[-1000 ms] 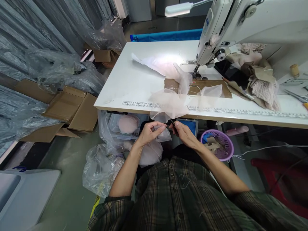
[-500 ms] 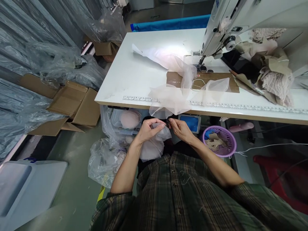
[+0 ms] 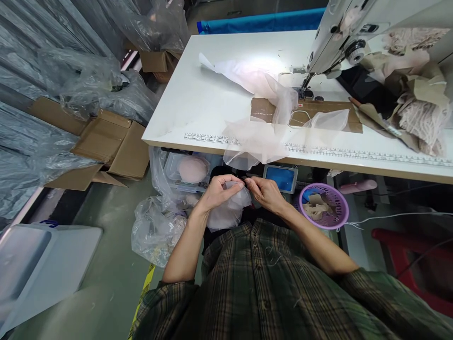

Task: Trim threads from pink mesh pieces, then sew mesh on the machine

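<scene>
The right hand [image 3: 268, 192] closes in toward nine o'clock, nearer the left hand [image 3: 216, 194]; the machine [image 3: 327, 45] slides toward two o'clock in view.

White table [image 3: 177, 108]; sheer fabric [image 3: 262, 137], brown strip [image 3: 325, 106]

Table edge [image 3: 354, 169] blocking ahead, purple basket [image 3: 341, 198] near right hand [image 3: 267, 192], open passage from above
</scene>
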Motion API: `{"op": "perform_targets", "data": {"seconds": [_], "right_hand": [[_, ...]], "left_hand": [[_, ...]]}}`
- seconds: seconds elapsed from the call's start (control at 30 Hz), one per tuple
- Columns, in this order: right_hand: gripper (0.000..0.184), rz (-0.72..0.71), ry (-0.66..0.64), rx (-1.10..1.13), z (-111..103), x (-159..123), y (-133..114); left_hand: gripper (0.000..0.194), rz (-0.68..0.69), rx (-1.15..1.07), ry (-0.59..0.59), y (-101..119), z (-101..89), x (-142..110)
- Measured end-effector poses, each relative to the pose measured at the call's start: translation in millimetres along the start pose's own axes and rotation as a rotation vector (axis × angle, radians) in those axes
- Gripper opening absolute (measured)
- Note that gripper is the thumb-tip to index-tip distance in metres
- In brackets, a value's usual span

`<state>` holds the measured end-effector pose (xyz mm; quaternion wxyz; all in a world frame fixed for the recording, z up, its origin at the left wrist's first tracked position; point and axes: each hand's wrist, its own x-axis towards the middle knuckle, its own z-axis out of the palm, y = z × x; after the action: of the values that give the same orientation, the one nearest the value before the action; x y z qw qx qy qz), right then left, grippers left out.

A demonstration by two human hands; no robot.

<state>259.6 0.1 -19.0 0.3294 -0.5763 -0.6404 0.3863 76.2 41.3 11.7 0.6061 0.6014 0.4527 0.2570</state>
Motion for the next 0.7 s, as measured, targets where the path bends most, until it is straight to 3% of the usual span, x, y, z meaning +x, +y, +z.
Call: {"op": "perform_targets", "data": {"seconds": [0.17, 0.33, 0.43, 0.5, 0.6, 0.63, 0.7], "right_hand": [[0.046, 0.121, -0.052, 0.396, 10, -12, 5], [0.045, 0.274, -0.177, 0.671, 11, -25, 6], [0.048, 0.351, -0.204, 0.743, 2, -30, 9], [0.048, 0.372, -0.200, 0.780, -4, -32, 12], [0.049, 0.385, -0.209, 0.804, -11, -32, 14], [0.050, 0.386, -0.218, 0.798, -12, -31, 14], [0.051, 0.379, -0.245, 0.771, -14, -30, 11]], "left_hand": [[0.026, -0.051, -0.073, 0.061, -8, 5.5, -5], [0.026, -0.115, -0.309, 0.259, -23, 15.3, -6], [0.026, -0.143, -0.451, 0.368, -37, 8.3, -4], [0.026, -0.143, -0.389, 0.490, -46, -1.4, -3], [0.028, 0.006, -0.045, 0.728, -55, -13.2, -6], [0.031, 0.068, 0.042, 0.723, -55, -14.4, -8], [0.035, 0.172, 0.102, 0.517, -50, -12.0, -10]]}}
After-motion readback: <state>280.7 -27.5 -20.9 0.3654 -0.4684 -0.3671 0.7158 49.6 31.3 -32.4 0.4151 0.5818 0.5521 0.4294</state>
